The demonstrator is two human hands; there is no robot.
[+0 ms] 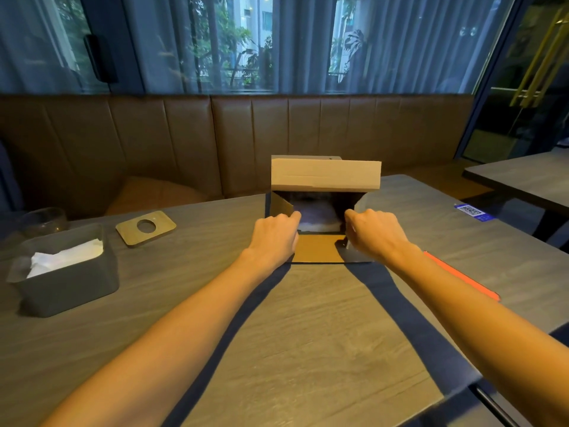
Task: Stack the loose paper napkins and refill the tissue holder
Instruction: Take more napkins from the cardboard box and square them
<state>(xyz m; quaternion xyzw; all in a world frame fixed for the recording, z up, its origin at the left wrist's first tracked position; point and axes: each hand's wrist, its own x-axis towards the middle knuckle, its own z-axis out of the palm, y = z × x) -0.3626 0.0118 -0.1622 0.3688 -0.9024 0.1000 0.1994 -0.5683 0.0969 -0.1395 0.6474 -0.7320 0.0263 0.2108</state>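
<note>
An open cardboard box [324,174] stands at the far middle of the table, its flaps spread; a pale bundle of napkins [320,214] shows dimly inside. My left hand [274,235] grips the box's left side flap, and my right hand [374,234] grips its right side flap. The near flap lies flat on the table between my wrists. At the left stands the dark grey tissue holder [69,285], lid off, with white napkins [66,257] lying in it. Its flat lid [145,228], with a round hole, lies just beyond it.
A wood-grain table [308,334] fills the foreground. A glass bowl [43,221] stands at the far left. A blue QR card [471,212] and an orange strip [462,277] lie to the right. A brown bench [215,143] runs behind; another table [523,177] stands at right.
</note>
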